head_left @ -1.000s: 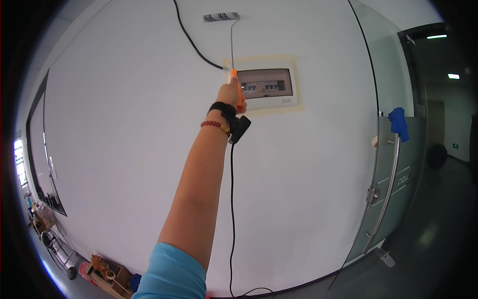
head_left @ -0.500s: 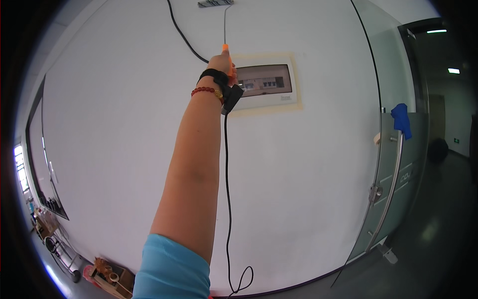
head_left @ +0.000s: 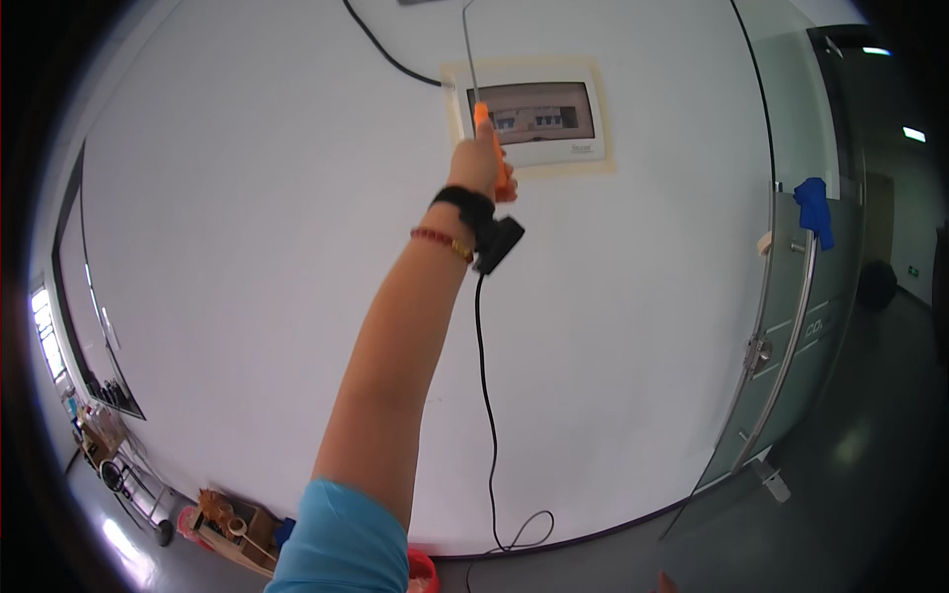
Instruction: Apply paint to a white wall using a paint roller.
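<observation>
My left hand is closed round the orange handle of a paint roller, arm stretched up toward the white wall. The roller's thin metal rod crosses the left part of a breaker box edged with masking tape. At the top edge only a sliver of the grey roller sleeve shows. A black strapped device and a red bead bracelet are on my left wrist. Of my right hand, just a small bit shows at the lower edge; its fingers are mostly out of view.
A black cord hangs from the wrist device to the floor, looping near a red bucket. A glass door with a long handle and blue cloth stands right. A box of things and a trolley are lower left.
My left hand and the roller have come down relative to the breaker box. The view has tilted downward, bringing the red bucket and a bit of my right hand into sight.
</observation>
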`<move>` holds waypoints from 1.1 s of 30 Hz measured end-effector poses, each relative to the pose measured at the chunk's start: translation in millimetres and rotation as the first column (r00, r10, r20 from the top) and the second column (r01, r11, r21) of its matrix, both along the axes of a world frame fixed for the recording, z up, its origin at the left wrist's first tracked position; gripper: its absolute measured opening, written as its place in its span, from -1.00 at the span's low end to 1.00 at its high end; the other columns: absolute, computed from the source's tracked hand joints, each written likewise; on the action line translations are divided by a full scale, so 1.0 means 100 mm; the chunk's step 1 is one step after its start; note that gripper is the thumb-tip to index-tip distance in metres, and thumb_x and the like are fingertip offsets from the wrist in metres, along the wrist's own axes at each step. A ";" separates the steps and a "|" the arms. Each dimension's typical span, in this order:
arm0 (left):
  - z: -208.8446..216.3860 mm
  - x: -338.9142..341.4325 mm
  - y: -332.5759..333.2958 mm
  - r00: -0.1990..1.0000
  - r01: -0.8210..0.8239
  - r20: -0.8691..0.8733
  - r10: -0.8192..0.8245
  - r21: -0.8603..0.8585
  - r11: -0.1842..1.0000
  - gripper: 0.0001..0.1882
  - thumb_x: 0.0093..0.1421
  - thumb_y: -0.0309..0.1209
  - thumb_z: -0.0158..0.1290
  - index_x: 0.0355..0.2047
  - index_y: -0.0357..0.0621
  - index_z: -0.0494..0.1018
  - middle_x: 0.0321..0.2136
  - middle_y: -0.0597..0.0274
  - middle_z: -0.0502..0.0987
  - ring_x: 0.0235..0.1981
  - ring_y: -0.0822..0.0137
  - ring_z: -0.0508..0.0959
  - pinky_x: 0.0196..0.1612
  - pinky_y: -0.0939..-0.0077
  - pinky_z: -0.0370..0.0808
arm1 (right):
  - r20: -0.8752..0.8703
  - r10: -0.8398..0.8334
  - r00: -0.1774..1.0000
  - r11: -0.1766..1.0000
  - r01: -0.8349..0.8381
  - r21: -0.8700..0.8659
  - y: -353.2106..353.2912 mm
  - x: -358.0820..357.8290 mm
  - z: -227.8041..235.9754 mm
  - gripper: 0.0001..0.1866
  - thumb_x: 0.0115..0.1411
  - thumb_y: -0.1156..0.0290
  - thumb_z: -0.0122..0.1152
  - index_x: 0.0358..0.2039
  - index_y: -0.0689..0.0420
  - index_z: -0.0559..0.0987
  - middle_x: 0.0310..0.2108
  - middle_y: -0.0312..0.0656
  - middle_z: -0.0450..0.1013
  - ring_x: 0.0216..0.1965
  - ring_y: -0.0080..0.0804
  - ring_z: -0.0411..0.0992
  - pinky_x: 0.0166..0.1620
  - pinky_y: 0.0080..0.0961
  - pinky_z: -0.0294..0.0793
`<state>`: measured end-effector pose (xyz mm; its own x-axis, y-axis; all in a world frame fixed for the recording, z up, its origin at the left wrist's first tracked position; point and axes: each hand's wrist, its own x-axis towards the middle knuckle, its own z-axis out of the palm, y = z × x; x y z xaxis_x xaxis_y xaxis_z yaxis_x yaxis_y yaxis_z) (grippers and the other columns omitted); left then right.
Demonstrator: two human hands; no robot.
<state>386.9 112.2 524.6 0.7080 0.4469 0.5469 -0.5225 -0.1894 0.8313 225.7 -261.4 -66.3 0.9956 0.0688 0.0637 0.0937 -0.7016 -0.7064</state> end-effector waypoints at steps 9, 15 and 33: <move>-1.01 -0.20 -0.02 0.993 0.058 -0.095 -0.065 -0.078 0.995 -0.45 0.26 0.15 -0.25 -0.38 -0.17 0.22 -0.74 0.25 0.28 -0.85 0.36 0.29 -0.76 0.46 0.30 | 0.138 0.076 0.988 0.997 -0.075 -0.014 0.01 -0.10 -0.07 -0.53 0.20 0.37 0.02 0.13 0.19 0.33 0.04 0.09 0.35 0.05 0.02 0.31 0.11 -0.22 0.30; -1.44 -0.31 -0.17 0.985 0.111 -0.115 -0.128 -0.148 0.983 -0.48 0.27 0.13 -0.25 -0.40 -0.14 0.21 -0.75 0.26 0.28 -0.86 0.36 0.29 -0.77 0.46 0.29 | 0.164 0.120 0.979 0.992 -0.110 -0.068 0.02 -0.22 -0.07 -0.52 0.20 0.37 0.03 0.14 0.18 0.32 0.03 0.09 0.35 0.03 0.02 0.32 0.07 -0.24 0.33; -2.20 -0.96 -0.11 0.996 -0.075 -0.046 0.071 -0.090 0.993 -0.49 0.30 0.09 -0.25 -0.48 -0.13 0.22 -0.83 0.34 0.20 -0.92 0.47 0.18 -0.86 0.58 0.17 | 0.122 0.159 0.980 0.986 -0.151 -0.066 0.11 -0.61 0.01 -0.54 0.20 0.34 0.02 0.11 0.18 0.37 0.00 0.07 0.38 -0.02 0.01 0.35 0.00 -0.28 0.38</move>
